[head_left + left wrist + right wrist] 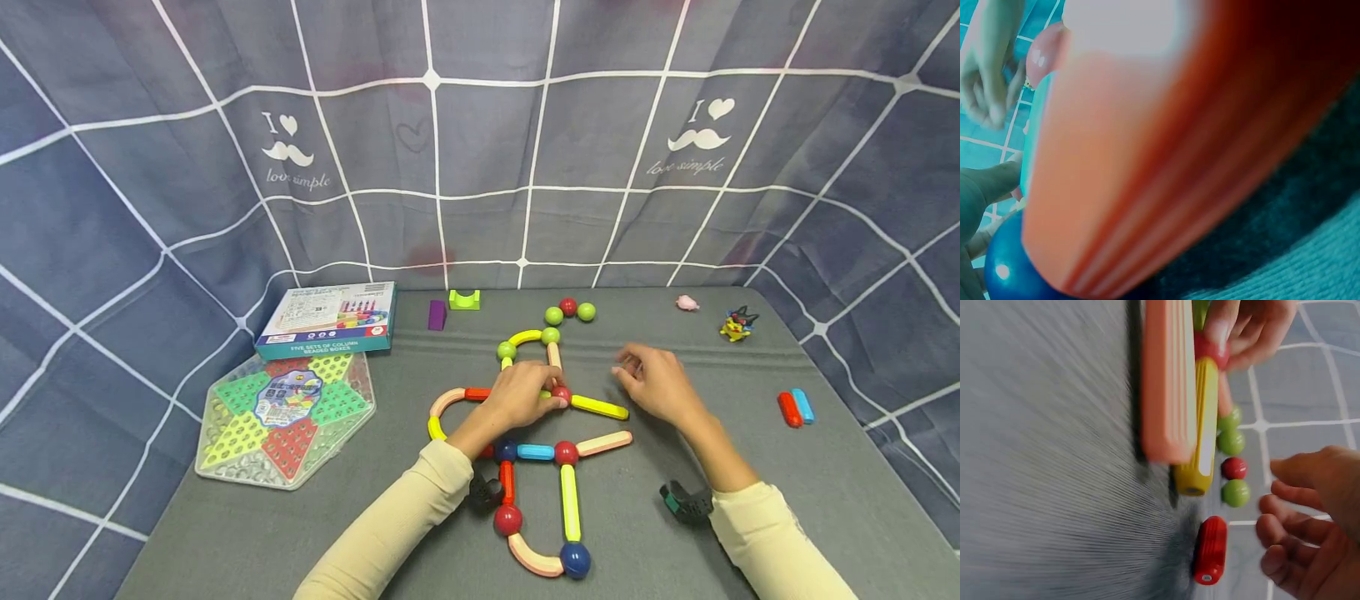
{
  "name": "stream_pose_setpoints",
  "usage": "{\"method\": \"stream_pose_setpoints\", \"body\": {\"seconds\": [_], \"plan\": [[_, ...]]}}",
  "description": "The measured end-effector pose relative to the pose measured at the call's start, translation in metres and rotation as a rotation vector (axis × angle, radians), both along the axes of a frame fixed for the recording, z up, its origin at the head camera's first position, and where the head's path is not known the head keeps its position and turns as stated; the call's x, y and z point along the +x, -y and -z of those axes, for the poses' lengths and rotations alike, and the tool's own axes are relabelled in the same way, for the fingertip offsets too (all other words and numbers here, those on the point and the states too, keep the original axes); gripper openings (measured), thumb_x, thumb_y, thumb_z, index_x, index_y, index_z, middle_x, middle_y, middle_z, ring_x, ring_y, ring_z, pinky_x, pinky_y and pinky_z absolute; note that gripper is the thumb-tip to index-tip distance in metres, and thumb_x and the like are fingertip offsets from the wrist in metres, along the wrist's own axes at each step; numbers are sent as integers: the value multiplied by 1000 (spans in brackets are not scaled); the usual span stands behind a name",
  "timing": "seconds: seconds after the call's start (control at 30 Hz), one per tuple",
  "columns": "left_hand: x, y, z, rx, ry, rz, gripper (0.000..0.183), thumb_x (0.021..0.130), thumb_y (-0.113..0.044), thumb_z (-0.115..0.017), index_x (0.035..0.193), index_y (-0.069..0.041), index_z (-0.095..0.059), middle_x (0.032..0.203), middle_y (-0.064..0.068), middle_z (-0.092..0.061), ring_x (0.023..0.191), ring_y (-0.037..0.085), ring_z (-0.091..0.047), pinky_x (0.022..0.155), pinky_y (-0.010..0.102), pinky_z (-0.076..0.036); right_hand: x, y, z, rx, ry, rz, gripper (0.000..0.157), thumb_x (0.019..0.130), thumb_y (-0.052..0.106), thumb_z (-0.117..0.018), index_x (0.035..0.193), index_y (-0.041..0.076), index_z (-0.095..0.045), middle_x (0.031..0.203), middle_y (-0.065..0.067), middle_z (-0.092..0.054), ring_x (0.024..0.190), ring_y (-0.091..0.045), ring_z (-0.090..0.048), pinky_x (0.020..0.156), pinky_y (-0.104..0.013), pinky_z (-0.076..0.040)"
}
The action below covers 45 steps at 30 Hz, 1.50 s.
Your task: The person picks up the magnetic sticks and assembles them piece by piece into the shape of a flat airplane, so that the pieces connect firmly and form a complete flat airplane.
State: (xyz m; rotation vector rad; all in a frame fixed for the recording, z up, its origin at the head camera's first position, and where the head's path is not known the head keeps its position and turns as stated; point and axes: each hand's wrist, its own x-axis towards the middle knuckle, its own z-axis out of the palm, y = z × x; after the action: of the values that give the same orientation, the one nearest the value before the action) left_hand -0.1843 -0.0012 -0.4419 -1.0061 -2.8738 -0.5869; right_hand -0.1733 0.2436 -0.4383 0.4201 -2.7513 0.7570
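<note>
A figure of coloured sticks and balls lies on the grey table. My left hand (521, 393) pinches a red ball (562, 395) in its upper part; a yellow stick (600, 407) joins that ball on the right. In the right wrist view, left-hand fingers (1222, 322) press on the ball. My right hand (660, 383) hovers right of the yellow stick, fingers loosely bent and holding nothing. Below are a dark blue ball (507, 451), a light blue stick (536, 452), another red ball (566, 452) and a pale orange stick (606, 442). A blurred red-orange stick (1104, 156) fills the left wrist view.
Loose green (586, 312) and red balls (567, 307) lie at the back. A red stick (790, 409) and blue stick (802, 406) lie right, near a small figurine (738, 324). At left are a box (330, 317) and a hexagonal board (285, 417).
</note>
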Motion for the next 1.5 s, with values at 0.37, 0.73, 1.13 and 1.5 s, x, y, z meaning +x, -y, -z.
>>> {"method": "stream_pose_setpoints", "body": {"seconds": [0.37,0.73,1.13,1.5], "plan": [[4,-6,5,10,4,18,18,81,-39,-74,95,-27,-69,87,-9,-63,78,2,-54,63,23,-42,-80,12,3,141,148,-18,58,89,11,-62,142,2,-38,139,-19,-40,121,-42,-45,93,-59,-37],[4,-13,4,18,6,31,17,82,-40,-73,94,-28,-69,87,-8,-63,77,2,-53,63,22,-42,-88,13,0,271,213,-14,50,90,6,-60,137,7,-47,139,-20,-36,113,-45,-50,86,-59,-41],[7,-15,-4,-128,-129,64,22,86,-39,-69,102,-24,-68,90,-7,-63,79,12,-57,64,27,-44,-41,-1,-6,191,90,-97,35,87,17,-69,118,4,-62,107,-13,-61,92,-28,-58,77,-49,-44],[6,-23,-11,-246,-127,74,24,85,-41,-70,106,-28,-72,101,-5,-56,93,18,-49,70,31,-44,30,-33,-5,117,135,-96,23,84,37,-72,91,17,-64,68,7,-54,57,-7,-47,53,-28,-38]]}}
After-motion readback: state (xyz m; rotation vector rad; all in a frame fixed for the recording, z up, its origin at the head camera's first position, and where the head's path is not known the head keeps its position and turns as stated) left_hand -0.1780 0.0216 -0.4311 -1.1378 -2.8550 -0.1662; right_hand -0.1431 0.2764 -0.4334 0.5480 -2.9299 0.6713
